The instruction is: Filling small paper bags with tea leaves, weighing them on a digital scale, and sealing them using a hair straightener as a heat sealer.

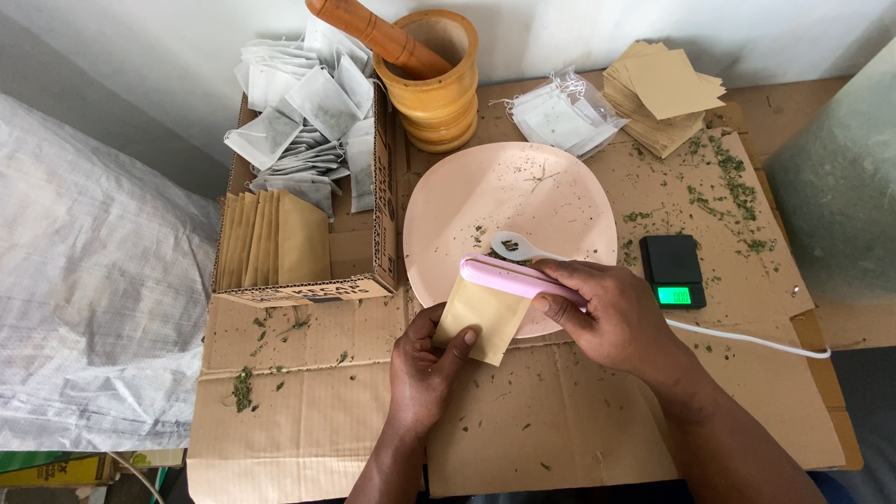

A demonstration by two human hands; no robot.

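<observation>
A view from above shows a person's two bare hands working over a sheet of flattened cardboard scattered with dried green leaf crumbs. The left hand pinches a small tan paper sachet by its lower edge, thumb on top and fingers curled shut underneath it. The right hand is closed around a slim pink handheld sealer, pressing it down across the sachet's upper edge, so the sachet lies between the two hands with its top caught in the sealer and its bottom held by the left thumb. The sachet looks very light, thin and flexible, likely to crease or tear if squeezed hard; its flat lower corners, away from the sealing bar, seem the safest place to hold it. The sealer appears rigid, smooth plastic, gripped along its length, with a white cord trailing to the right. Just behind the hands sits a pale pink plate dusted with herb flecks and holding a white spoon. To the right is a small black digital scale with a lit green display. Farther back stand a wooden mortar with its pestle, a stack of tan sachets, a bundle of white mesh bags, and, on the left, an open cardboard box holding filled white tea bags and more tan envelopes.
</observation>
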